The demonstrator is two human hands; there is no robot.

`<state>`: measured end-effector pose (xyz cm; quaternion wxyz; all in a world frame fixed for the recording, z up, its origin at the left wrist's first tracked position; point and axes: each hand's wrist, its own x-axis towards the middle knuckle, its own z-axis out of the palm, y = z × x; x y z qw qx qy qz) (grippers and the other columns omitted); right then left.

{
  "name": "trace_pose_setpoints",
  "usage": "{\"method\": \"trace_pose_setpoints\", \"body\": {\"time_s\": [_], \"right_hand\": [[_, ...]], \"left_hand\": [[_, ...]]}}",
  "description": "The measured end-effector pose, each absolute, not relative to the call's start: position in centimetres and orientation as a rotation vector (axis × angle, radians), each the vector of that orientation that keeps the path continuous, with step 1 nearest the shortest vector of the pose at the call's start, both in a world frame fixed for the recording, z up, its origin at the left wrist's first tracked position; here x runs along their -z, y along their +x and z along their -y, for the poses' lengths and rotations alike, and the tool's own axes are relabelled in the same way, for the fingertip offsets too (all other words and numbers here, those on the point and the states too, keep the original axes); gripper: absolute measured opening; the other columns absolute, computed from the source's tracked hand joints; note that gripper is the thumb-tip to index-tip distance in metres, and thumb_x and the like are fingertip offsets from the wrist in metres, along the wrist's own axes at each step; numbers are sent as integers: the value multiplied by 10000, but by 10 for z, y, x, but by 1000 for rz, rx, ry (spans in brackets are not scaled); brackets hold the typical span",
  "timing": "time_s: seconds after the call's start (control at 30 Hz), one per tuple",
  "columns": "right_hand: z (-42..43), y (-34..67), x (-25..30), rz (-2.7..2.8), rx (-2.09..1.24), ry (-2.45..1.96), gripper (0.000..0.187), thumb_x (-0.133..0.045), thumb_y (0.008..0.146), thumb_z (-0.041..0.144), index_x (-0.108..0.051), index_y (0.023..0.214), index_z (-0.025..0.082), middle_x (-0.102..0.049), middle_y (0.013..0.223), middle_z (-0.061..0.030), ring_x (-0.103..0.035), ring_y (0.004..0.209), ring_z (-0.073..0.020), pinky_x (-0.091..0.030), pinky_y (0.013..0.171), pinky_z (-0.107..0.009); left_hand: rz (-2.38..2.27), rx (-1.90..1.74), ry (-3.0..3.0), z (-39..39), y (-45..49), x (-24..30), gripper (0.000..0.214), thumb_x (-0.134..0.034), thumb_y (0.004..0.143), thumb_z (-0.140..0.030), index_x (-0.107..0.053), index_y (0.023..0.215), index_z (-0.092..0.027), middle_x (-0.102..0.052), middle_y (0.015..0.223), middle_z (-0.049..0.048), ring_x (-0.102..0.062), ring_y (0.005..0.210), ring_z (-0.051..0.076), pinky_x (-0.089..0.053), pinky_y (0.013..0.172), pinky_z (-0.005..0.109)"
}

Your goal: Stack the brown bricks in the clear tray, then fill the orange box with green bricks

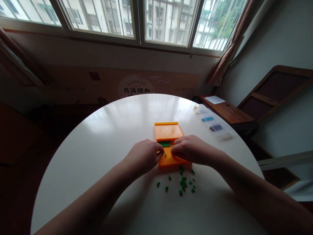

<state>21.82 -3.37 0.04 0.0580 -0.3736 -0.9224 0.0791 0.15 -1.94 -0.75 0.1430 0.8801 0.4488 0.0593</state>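
Observation:
An orange case (174, 160) lies on the table with its lid (168, 131) folded back. Inside it, along the far side, runs a row of small green blocks (165, 144). My left hand (145, 155) is at the case's left edge, thumb and fingers pinched together. Beside those fingertips, a single small green piece (165, 154) shows against the orange floor. Over the right part of the case, my right hand (188, 148) has its fingers curled down and closed. What either hand holds, if anything, is too small or hidden to tell.
Several loose green pieces (183, 182) are scattered on the round white table (97, 147) in front of the case. A clear compartment box (212, 122) with blue and dark contents lies near the right edge. Beyond are a wooden desk (230, 112) and windows (168, 23).

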Motion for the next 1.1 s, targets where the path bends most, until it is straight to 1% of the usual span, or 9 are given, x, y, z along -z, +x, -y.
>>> {"method": "trace_pose_setpoints", "body": {"time_s": [0.1,0.2,0.3,0.4,0.57,0.77,0.97,1.1], "right_hand": [[34,220,2,2774,-252,-1093,206,-539,920,194,-717,825,237,-657,817,4,-517,653,-98,-293,584,-234],[34,224,5,2725,-235,-1120,152,-582,899,204,-724,917,254,-679,886,0,-562,706,-111,-325,626,-240],[34,228,7,2691,-224,-1208,100,-626,865,230,-722,891,242,-686,877,3,-581,721,-120,-330,630,-243],[35,228,8,2689,-236,-1246,112,-620,870,263,-725,850,230,-684,837,2,-575,692,-115,-321,611,-242],[34,222,13,2659,-228,-1264,122,-621,868,274,-735,866,233,-699,842,0,-590,703,-122,-314,605,-250],[35,213,17,2620,-158,-1331,143,-600,857,224,-741,864,243,-710,839,5,-595,694,-122,-284,588,-255],[38,214,15,2563,-211,-1372,134,-620,859,259,-745,907,254,-728,885,4,-625,754,-138,-315,619,-257],[40,212,15,2578,-233,-1361,129,-627,842,251,-747,887,258,-724,863,11,-626,756,-140,-318,621,-258]], "left_hand": [[-1293,-161,2518,21,1,7,268,-515,845,-323,-782,857,-301,-754,827,43,-647,713,216,-410,607,298],[-1286,-144,2511,22,2,5,281,-504,856,-346,-780,871,-301,-749,827,48,-641,694,212,-402,588,294],[-1266,-119,2517,23,2,5,280,-505,853,-351,-781,880,-310,-749,819,40,-638,691,210,-404,593,295],[-1258,-100,2517,23,2,5,278,-508,849,-339,-784,862,-313,-751,807,34,-636,687,205,-404,591,290],[-1247,-129,2488,22,3,7,269,-530,847,-353,-792,897,-320,-765,841,36,-652,705,202,-420,615,284],[-1241,-141,2462,22,3,8,269,-537,849,-364,-795,911,-317,-768,848,43,-661,711,202,-436,614,275],[-1260,-150,2466,21,2,8,284,-521,857,-351,-792,936,-321,-771,865,42,-671,735,209,-447,633,280],[-1258,-150,2474,20,2,12,285,-522,852,-357,-792,942,-329,-770,853,41,-663,707,203,-435,614,279]]}}
